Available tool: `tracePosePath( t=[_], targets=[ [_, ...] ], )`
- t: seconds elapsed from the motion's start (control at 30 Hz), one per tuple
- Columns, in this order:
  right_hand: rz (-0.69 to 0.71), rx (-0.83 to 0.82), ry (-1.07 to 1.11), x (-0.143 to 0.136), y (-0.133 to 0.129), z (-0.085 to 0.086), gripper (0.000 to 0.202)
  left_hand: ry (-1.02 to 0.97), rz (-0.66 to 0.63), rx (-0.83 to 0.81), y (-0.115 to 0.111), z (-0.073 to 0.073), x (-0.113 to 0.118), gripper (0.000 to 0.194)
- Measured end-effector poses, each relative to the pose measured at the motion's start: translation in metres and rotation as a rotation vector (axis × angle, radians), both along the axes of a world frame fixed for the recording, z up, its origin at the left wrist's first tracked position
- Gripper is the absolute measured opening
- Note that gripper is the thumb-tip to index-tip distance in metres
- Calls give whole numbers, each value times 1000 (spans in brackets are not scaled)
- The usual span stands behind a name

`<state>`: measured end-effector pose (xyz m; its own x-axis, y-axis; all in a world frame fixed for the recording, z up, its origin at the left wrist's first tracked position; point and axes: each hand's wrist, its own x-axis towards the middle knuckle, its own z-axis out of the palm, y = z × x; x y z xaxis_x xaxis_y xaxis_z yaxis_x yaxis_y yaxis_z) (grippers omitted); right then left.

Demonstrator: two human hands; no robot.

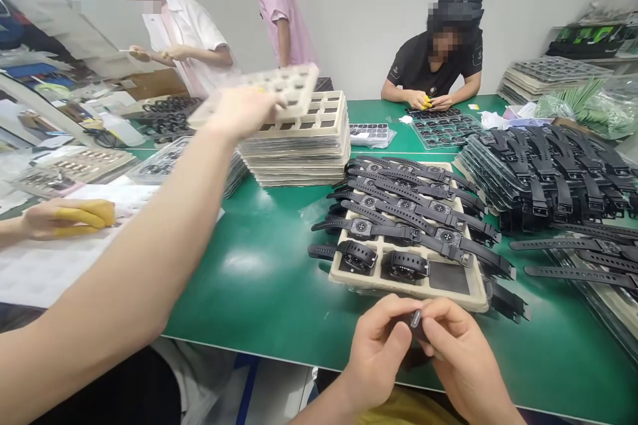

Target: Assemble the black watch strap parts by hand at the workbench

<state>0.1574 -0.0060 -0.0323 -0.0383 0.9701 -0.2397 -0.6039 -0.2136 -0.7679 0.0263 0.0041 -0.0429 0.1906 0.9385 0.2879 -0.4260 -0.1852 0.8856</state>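
Head view: a green work table (259, 279) before a pale wall, with several people seated or standing around it. At 6 o'clock, the wearer's left hand (379, 352) and right hand (461, 355) meet just above the table's near edge, fingertips pressed together in a pinch on a small black watch piece (416, 322) held between them; its details cannot be told. Just beyond the hands, toward 12 o'clock, a beige pulp tray (456, 295) holds rows of black strapped watches (399, 232), with one near pocket showing a flat dark insert. At 3 o'clock lie dense piles of further black straps (553, 172). Toward 11 o'clock stands a stack of empty beige trays (304, 146); a co-worker's arm (149, 259) crosses from 8 o'clock, its hand gripping a single tray (289, 83) above that stack. At 9 o'clock another hand with yellow fingertip covers (82, 216) rests on white sheets.
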Motion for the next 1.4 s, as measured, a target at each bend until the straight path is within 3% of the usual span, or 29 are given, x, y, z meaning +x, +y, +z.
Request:
tracePosePath(
  t=[0.1,0.33,0.5,0.6,0.73,0.8,1.0,1.17,1.33,1.4],
  targets=[
    [-37,-61,50,-6,0,3,28,39,11,39,0,-3,-2,29],
    [-145,-27,2,-23,-4,3,29,25,102,41,-4,-11,0,33],
    [-50,-82,60,-19,-7,10,31,182,149,93,0,-11,-8,35],
    [-2,-109,89,-15,-6,9,31,77,148,22,0,-16,-9,30],
    [-82,-45,-59,-17,-2,3,30,-161,26,-169,-5,-25,-3,34],
    [-99,-30,-94,-19,-1,1,31,-190,-22,-183,-6,-25,-1,36],
    [-4,46,-191,-10,3,-6,27,108,107,-57,-6,-11,-6,40],
    [40,57,-223,-2,2,-11,25,8,48,-70,-6,-9,-6,36],
    [32,72,-278,4,3,-14,24,256,149,3,-6,-10,-14,37],
    [76,75,-260,5,4,-14,23,246,167,-22,-6,-11,-15,36]
  ],
)
